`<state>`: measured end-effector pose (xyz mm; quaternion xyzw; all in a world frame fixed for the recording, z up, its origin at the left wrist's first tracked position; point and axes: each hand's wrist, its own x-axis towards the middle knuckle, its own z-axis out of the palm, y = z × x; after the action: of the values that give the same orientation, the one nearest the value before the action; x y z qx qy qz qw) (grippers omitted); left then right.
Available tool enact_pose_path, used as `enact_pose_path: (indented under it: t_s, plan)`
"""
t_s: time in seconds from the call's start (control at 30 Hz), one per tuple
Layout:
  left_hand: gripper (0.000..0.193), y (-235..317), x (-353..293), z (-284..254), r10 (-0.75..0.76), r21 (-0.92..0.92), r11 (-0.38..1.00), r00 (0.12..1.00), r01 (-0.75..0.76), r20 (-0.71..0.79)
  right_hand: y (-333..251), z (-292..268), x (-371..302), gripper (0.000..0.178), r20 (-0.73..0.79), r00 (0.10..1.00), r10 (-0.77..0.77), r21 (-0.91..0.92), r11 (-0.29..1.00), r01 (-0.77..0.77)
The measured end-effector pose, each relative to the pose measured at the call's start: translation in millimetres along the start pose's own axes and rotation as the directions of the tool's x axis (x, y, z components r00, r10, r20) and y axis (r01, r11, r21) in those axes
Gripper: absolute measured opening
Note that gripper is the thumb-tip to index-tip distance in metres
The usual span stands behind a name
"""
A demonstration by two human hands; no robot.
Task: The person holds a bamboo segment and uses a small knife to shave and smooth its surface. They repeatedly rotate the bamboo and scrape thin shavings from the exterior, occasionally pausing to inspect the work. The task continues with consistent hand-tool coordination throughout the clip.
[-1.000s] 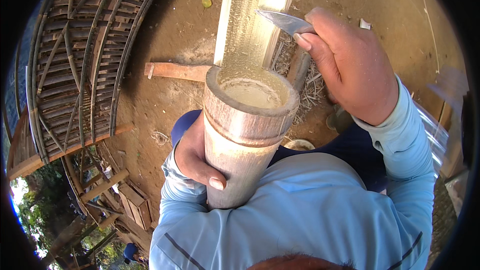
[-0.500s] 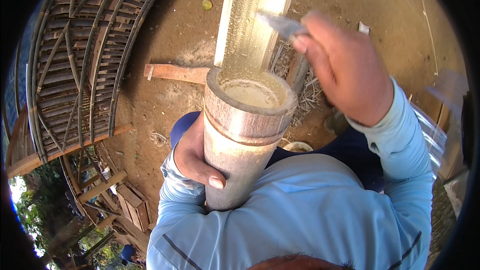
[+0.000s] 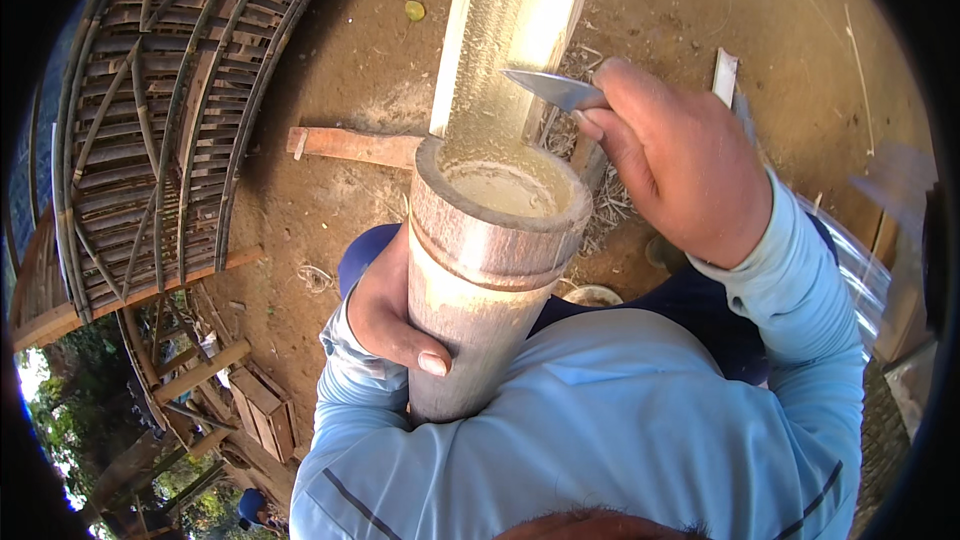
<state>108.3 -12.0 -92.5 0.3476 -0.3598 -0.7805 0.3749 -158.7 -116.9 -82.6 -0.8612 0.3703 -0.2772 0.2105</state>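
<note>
A thick bamboo tube [image 3: 470,330] leans against my chest, its closed-off rim end facing up and away from me. Beyond the rim, one side of the bamboo runs on as a long open trough [image 3: 490,40] with a pale, rough inner face. Wrapped round the tube's left side is my left hand [image 3: 385,310], thumb in front and the other fingers hidden behind. My right hand [image 3: 690,160] grips a knife [image 3: 555,88] by its handle, which the fist covers. The pointed blade reaches left, over the trough's right wall above the rim.
A wooden bar [image 3: 355,146] sticks out left behind the bamboo. Slatted bamboo framework [image 3: 165,130] stands at the left, with a wooden crate [image 3: 263,410] below it. Shavings [image 3: 610,205] lie on the dirt floor right of the trough. Clear plastic sheeting [image 3: 865,280] is at the far right.
My right hand and the knife have moved down, nearer the rim, and slightly left. The blade, blurred before, is now sharp. My left hand and the bamboo have hardly moved.
</note>
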Motion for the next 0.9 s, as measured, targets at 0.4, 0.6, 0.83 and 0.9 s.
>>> enact_pose_path:
  t_s: [0.4,0.6,0.83,0.9]
  plan:
    - [0.137,-4.7,3.9,-1.7,0.087,-0.009,0.996,0.996,-0.087,0.032,-7.5,-2.6,9.4,0.009,-0.018,0.999,0.030,-0.028,0.999,-0.031]
    - [0.136,2.2,1.7,4.9,0.002,-0.005,1.000,0.999,-0.003,-0.044,-3.9,2.6,6.0,0.013,-0.048,0.998,-0.031,-0.001,1.000,0.031]
    - [0.134,1.8,-0.4,3.8,0.009,0.020,1.000,0.999,-0.008,-0.031,-3.6,-1.8,9.9,0.014,-0.063,0.998,0.002,-0.039,0.999,-0.005]
    - [0.134,1.3,-0.4,4.2,0.013,0.018,1.000,1.000,-0.013,-0.022,-3.7,0.2,9.1,0.014,-0.065,0.998,0.015,-0.038,0.999,-0.017]
